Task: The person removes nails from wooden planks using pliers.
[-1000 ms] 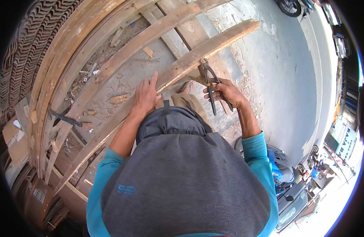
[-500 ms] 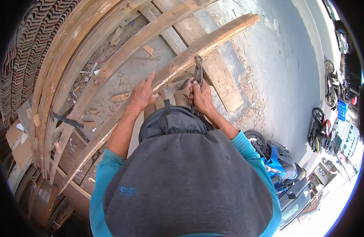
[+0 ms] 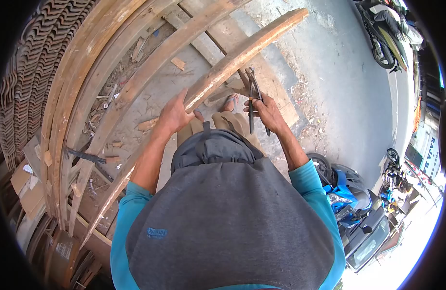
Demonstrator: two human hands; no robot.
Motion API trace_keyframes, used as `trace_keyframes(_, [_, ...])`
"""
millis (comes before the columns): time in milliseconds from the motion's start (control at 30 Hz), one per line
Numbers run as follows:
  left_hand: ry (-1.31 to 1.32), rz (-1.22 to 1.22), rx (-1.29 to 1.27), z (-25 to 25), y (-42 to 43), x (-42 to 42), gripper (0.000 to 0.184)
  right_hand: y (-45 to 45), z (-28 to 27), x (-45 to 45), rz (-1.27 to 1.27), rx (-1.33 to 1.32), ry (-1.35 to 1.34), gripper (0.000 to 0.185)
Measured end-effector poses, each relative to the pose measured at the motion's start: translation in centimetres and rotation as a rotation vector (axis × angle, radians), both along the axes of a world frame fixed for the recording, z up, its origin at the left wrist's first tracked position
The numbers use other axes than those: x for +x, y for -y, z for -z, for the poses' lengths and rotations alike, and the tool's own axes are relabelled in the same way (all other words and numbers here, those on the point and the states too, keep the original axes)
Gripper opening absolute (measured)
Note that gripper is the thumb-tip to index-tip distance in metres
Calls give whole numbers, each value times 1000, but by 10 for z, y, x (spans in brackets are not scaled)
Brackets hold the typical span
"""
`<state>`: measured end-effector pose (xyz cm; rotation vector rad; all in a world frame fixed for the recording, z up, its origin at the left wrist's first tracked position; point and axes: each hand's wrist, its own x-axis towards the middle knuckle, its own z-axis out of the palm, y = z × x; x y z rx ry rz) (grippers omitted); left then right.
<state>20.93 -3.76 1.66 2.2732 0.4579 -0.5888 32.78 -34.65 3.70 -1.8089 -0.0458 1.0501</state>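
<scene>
- Left hand point(image 3: 174, 113): pressed on the beam point(image 3: 237, 57), hiding part of it; fingertips unclear.
- Right hand point(image 3: 268, 113): curled around the pincers point(image 3: 251, 77), 2 handles spread, partly covered.
- Pincers' head: beyond right hand, near beam.

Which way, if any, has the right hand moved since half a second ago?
Yes: the right hand, gripping pincers, has moved rightward, closer to the near end of the wide plank on the ground.
</scene>
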Motion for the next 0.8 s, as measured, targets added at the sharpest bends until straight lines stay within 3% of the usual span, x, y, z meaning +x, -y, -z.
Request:
trace_keyframes(167, [120,47,192,14,14,-14,100,6,-26,43,12,-33,-60,47])
trace_keyframes(300, [209,88,322,18,23,-21,99,12,-35,64,12,10,-258,50])
trace_keyframes(367, [203,79,334,17,26,-21,100,12,-41,72,-32,-9,-297,40])
trace_keyframes(633, [251,92,387,23,31,-27,102,26,-24,100,-157,-27,-323,43])
trace_keyframes(700, [256,72,364,24,31,-26,104,23,-18,88,26,118,-458,36])
trace_keyframes(800, [145,52,297,18,26,-22,103,0,-8,48,223,161,-412,23])
